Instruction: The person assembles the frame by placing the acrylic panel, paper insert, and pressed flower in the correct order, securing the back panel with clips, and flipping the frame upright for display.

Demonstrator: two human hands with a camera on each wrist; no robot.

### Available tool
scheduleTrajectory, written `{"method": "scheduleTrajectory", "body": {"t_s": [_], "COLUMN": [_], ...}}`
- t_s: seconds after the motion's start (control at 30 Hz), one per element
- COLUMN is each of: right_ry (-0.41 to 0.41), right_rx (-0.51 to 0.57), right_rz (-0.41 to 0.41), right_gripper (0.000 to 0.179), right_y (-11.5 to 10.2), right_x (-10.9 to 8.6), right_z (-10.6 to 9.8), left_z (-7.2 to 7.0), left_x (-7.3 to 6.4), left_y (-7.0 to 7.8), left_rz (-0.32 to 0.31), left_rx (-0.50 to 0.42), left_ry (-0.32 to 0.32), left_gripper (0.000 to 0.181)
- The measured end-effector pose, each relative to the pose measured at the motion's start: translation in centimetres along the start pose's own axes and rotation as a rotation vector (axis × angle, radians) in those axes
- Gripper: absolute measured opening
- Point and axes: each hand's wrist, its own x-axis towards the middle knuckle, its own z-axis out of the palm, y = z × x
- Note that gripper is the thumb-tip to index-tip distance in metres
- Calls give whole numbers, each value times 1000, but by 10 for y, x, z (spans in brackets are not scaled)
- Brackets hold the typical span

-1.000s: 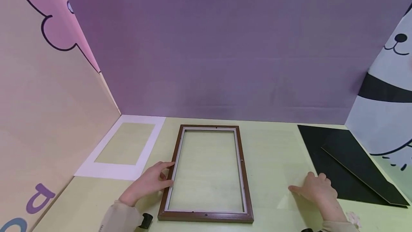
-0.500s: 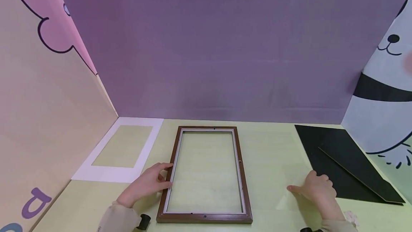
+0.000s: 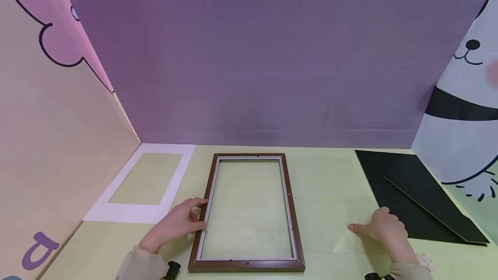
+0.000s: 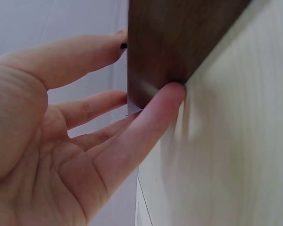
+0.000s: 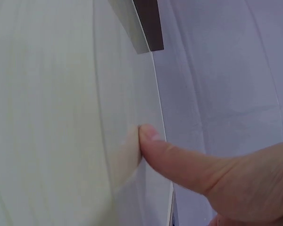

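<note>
A brown picture frame (image 3: 299,252) with a pale inner lip lies flat on the table. My left hand (image 3: 175,227) touches its left side with thumb and fingertips; in the left wrist view the thumb (image 4: 137,134) rests low against the dark side of the frame. My right hand (image 3: 385,229) is to the right of the frame, beside the black boards. Its thumb (image 5: 174,162) touches a clear, shiny sheet (image 5: 125,89) that mirrors it; this sheet is barely visible in the head view. The other right fingers are mostly hidden in the right wrist view.
A white mat (image 3: 120,213) with a rectangular opening lies at the left by the pale wall. Two black boards (image 3: 373,163), one overlapping the other, lie at the right. A purple wall (image 3: 249,64) closes off the back of the table (image 3: 105,249).
The head view has shifted slightly, so everything sits a little further left. Both hands keep their places at the frame and the clear sheet.
</note>
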Motion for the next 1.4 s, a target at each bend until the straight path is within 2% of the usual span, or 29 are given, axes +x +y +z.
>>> {"method": "scheduleTrajectory", "body": {"t_s": [0.27,0.57,0.9,1.13,1.27,1.4], "right_ry": [-29,-70,-64,-91,-72,-63], "right_rx": [-45,-131,-155,-163,-176,-127], "right_rz": [15,-24,-25,-5,-8,38], "right_gripper": [113,106,99,111,113,119], "right_y": [-2,2,-2,2,1,1], "right_x": [2,4,4,4,3,0], "right_z": [-4,-7,-10,-10,-11,-11], "left_z": [1,0,1,1,1,1], "left_x": [-1,0,2,1,2,2], "left_y": [-2,0,-3,-3,-4,-4], "left_rz": [7,-17,-16,-12,-12,-17], "left_rx": [-3,-13,-9,-18,-22,-30], "left_ry": [-1,11,7,1,3,4], "left_gripper": [61,59,60,61,61,61]}}
